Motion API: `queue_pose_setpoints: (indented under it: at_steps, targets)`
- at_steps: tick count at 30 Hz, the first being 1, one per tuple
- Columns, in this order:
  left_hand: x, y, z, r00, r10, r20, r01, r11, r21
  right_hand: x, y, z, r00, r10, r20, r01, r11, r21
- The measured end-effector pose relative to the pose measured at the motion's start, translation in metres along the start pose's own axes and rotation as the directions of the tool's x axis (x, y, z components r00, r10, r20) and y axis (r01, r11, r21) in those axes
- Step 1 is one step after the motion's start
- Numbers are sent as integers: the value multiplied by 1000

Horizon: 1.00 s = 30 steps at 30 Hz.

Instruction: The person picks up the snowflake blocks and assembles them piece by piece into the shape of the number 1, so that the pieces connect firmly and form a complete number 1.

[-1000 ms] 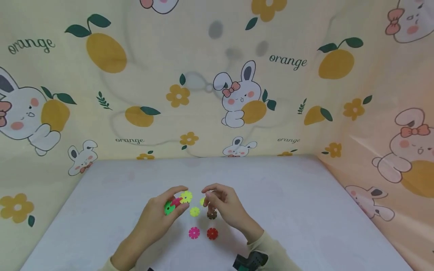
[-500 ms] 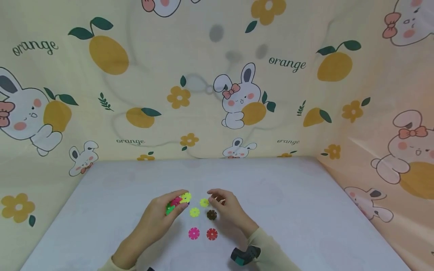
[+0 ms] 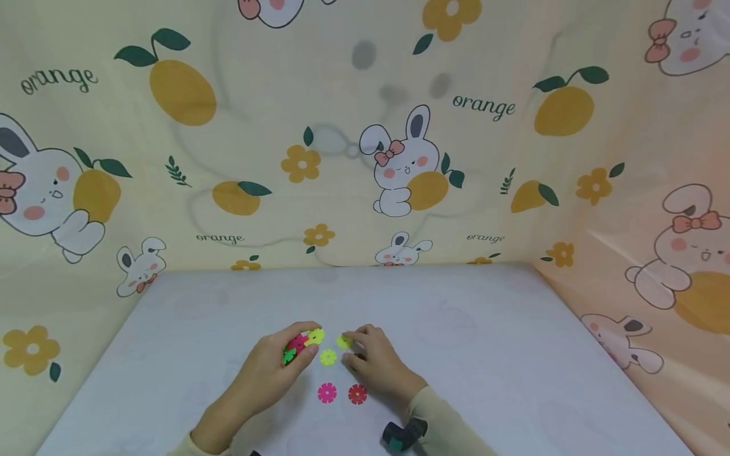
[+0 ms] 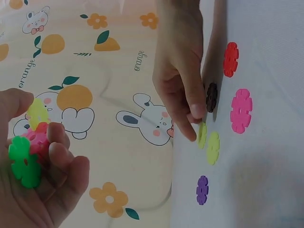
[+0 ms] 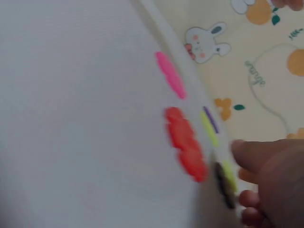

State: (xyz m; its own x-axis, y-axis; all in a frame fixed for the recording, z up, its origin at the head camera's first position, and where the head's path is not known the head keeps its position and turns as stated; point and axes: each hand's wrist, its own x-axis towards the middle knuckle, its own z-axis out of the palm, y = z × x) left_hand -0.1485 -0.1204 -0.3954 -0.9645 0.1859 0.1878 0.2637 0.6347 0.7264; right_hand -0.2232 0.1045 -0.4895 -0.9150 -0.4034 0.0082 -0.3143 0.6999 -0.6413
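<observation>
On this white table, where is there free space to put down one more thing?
The white table is bare right of the right hand, left of the left hand, and beyond both toward the printed cloth. The middle, between and below the hands, is crowded: two yellow discs, brown disc, purple disc, pink disc, red disc.

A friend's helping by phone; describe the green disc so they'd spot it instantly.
Over the white table, find the left hand. In it, the yellow disc sits outermost, then the pink disc; the flower-shaped green disc is nearest the palm. No other visible disc is green.
</observation>
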Motion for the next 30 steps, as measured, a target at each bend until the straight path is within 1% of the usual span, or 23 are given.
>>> queue_pose_setpoints:
  at_steps: [3,6,12,17,20,24,27,30]
  targets:
    - [0,1,-1,1000,-24,13,24,1000,1,-3,-3,-12,997,27,69,-29,999,34]
    - [1,1,-2,999,-43,22,43,999,0,-4,-2,-21,992,26,121,-34,998,62]
    - [1,0,-2,998,-38,54,38,999,-13,-3,3,-24,991,-11,130,4,999,51]
    - [1,-1,-2,997,-25,71,26,999,-21,-4,1,-25,990,-3,141,-10,996,92]
    - [0,-1,0,997,-22,78,24,1000,-17,-6,-3,-28,994,-26,110,13,993,121]
    - [-1,0,1,997,-27,71,28,999,-19,-8,-11,-34,995,-93,39,85,982,167]
    - [0,1,2,998,-42,49,44,998,-41,-11,-20,-40,990,-140,8,135,968,213]
    - [0,3,2,998,-48,34,50,997,-57,-14,-29,-45,986,-164,1,157,947,282]
